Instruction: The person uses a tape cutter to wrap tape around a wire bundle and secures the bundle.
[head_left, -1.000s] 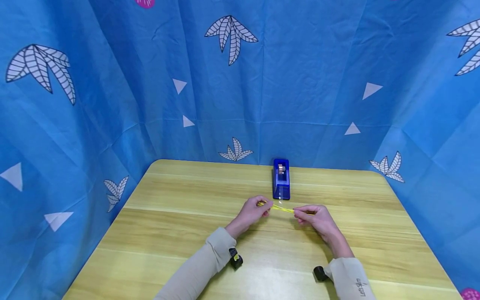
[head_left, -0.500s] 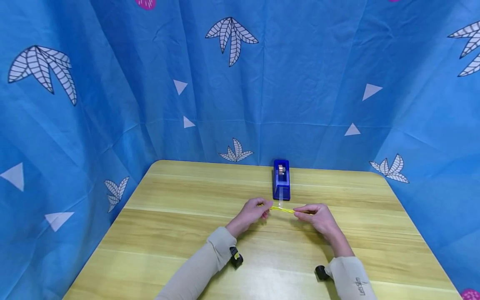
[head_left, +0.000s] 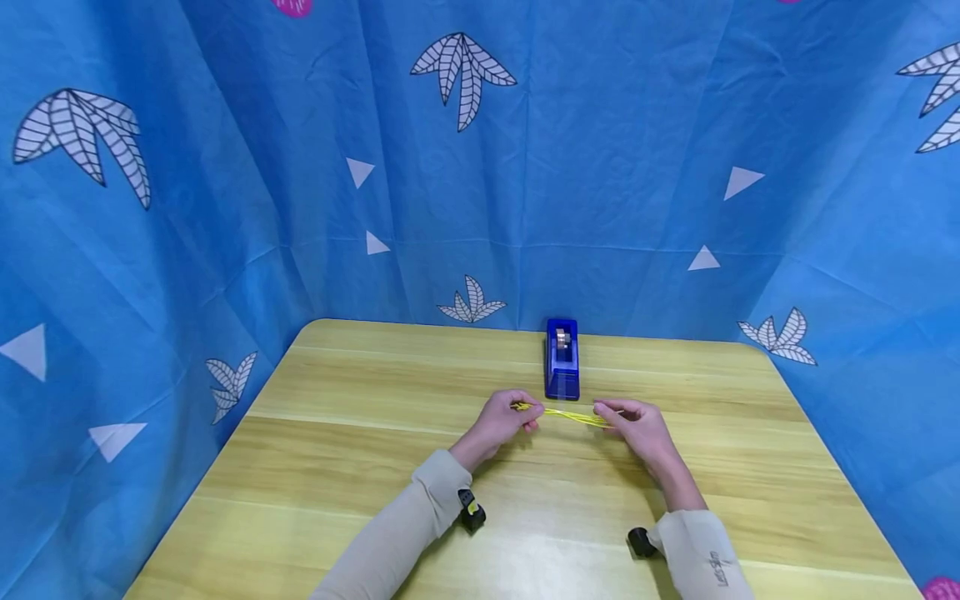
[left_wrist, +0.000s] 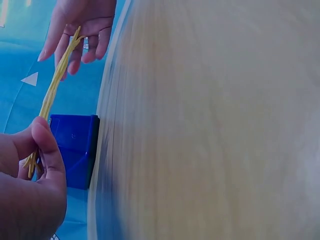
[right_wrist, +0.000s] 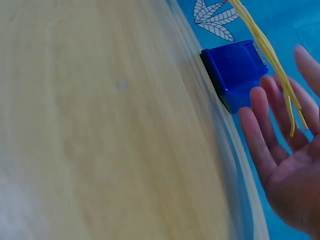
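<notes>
A bundle of thin yellow strands stretches between the two hands, above the table in front of a blue tape dispenser. My left hand pinches one end between thumb and fingers; short tips poke out beyond the grip in the left wrist view. Around the other end, my right hand has its fingers spread and its thumb apart. The loose strand ends lie in front of those fingers in the right wrist view. A clear strip of tape at the dispenser's front overlaps the bundle's middle in the head view.
The wooden table has its far edge just behind the dispenser. Blue patterned curtain hangs behind and on both sides. Small black cameras sit at both sleeve cuffs.
My right hand, earlier pinching the strands, has let go and drawn slightly back to the right. The left hand and bundle have risen a little toward the dispenser.
</notes>
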